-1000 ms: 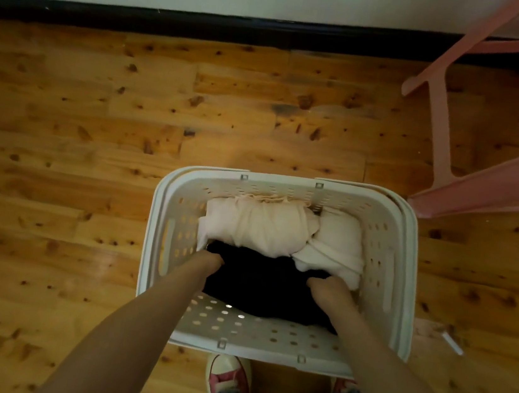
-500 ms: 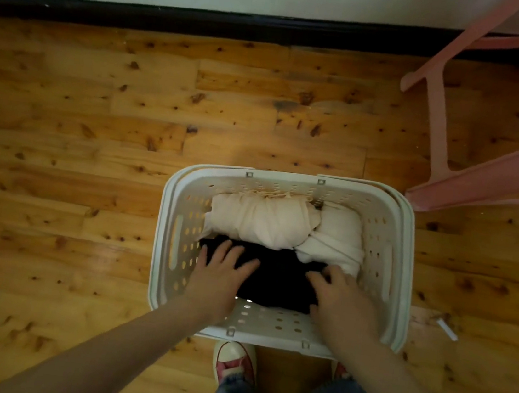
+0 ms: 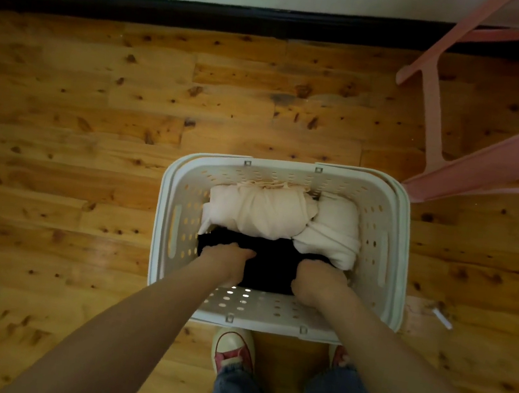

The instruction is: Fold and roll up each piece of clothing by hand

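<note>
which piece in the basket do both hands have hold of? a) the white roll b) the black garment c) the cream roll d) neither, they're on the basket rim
b: the left hand and right hand both curl into the black garment at the near side of the basket; the cream roll and white roll lie beyond them.

— What sits in the laundry basket (image 3: 287,172)?
— Three pieces of clothing. A cream rolled bundle (image 3: 259,211) lies along the far wall towards the left, wrapped tight and creased at its top edge.
— And next to it?
— A white roll (image 3: 333,229) touches its right end and leans towards the right wall.
— The dark one?
— A black garment (image 3: 272,264) lies across the middle, touching both rolls. Its folds are too dark to read. The left hand (image 3: 227,258) and right hand (image 3: 319,280) each grip one end.
</note>
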Motion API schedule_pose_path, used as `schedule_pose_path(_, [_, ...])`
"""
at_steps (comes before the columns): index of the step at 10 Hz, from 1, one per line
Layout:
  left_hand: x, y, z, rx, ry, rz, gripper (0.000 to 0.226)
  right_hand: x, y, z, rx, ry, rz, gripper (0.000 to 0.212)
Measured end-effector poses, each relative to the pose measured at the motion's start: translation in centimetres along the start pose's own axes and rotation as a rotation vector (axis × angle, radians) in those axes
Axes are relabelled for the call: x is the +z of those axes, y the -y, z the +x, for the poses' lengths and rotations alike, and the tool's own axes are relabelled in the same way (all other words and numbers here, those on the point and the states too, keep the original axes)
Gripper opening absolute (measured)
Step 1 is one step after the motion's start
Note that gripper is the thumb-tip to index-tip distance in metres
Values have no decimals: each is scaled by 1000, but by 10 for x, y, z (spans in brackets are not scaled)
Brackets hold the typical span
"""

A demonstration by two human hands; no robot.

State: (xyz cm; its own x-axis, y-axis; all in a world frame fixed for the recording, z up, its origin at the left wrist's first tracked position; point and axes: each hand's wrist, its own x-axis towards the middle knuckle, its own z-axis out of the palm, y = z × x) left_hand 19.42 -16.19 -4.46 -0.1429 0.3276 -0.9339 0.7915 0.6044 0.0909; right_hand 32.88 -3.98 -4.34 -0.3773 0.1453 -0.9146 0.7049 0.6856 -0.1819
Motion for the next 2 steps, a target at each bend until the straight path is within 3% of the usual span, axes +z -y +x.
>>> schedule_pose_path(1, [-8,-2,-19,62,-192,-130,35,-26,-3,-26,-42,-231,195,26])
schedule_pose_path(2, [-23,-3,-47,117,-368,-272,36,-51,-1,-56,-107,-369,394,28])
